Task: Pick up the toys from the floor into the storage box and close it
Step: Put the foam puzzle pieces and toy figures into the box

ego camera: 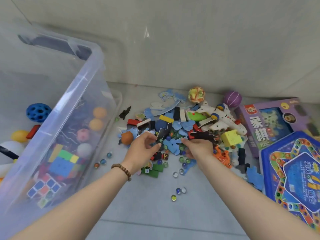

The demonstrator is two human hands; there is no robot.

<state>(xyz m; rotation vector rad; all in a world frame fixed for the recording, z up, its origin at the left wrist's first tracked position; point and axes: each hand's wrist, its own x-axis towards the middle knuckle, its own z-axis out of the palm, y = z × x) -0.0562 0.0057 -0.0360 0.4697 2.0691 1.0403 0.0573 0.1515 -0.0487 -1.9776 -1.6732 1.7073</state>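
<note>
- My left hand [142, 149] is over the near-left edge of the toy pile [180, 125]. Its fingers [150, 136] are curled and pinch a dark puzzle piece [163, 131] between thumb and fingertips.
- My right hand [199, 148] is just beside the left one, over the middle of the pile. Its fingers are closed on a second dark piece [202, 135], which lies flat across the top of them.
- A bead bracelet [122, 169] sits on the left wrist.
- The storage box [94, 66], of clear plastic, stands on the floor [155, 213] to the left of the pile and is open at the top.
- Inside the box I can see a blue holed ball [38, 112], puzzle cubes [45, 189] and orange balls [97, 124].
- The pile lies on the floor between the box and the game boxes, close to the wall. It consists of blue puzzle pieces, small blocks and glass marbles.
- A white toy plane [223, 118] rests on the right part of the pile, with a yellow cube [231, 137] just beside it on my side.
- A yellow-green ball [196, 94] and a purple ball [232, 99] lie at the far edge of the pile, near the wall.
- A purple game box [270, 125] lies on the floor at the right. A blue board game [294, 170] lies just beside it, nearer to me.
- Loose marbles [178, 191] lie apart from the pile, between my forearms.
</note>
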